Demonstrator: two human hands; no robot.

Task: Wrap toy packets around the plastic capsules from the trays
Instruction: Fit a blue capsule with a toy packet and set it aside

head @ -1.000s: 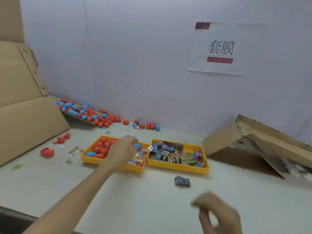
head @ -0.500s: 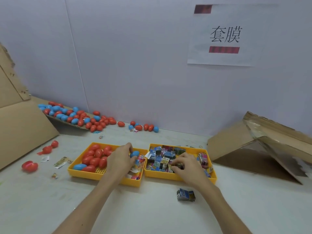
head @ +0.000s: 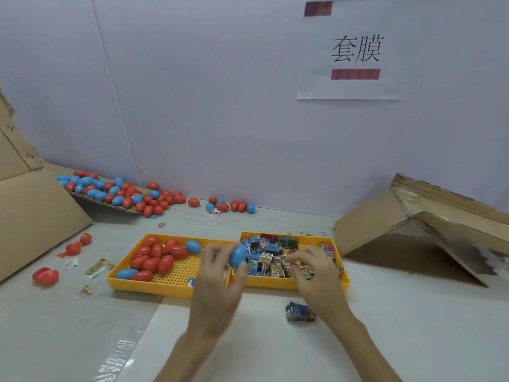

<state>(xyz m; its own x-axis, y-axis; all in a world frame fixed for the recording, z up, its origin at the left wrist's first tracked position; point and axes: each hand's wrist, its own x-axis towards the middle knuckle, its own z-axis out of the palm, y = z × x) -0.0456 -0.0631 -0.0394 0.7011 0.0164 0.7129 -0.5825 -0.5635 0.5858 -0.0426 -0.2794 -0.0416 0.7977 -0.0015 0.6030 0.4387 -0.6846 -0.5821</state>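
My left hand (head: 217, 282) grips a blue plastic capsule (head: 237, 255) and holds it raised between the two yellow trays. The left tray (head: 176, 282) holds several red capsules and a few blue ones (head: 154, 257). The right tray (head: 311, 282) is filled with folded toy packets (head: 264, 252). My right hand (head: 314, 274) hovers over that tray's front right part, fingers curled and pinching a small packet (head: 300, 267). One dark blue packet (head: 299, 312) lies on the table in front of the right tray.
A pile of red and blue capsules (head: 124, 193) lies on a cardboard sheet along the back wall, with more (head: 231, 206) strewn to its right. Loose red capsules (head: 45, 277) and paper scraps sit left of the trays. Cardboard pieces stand at left (head: 33, 216) and right (head: 413, 230).
My left hand lifted the blue capsule out of the left tray and moved it right. My right hand shifted right inside the packet tray and pinched a packet.
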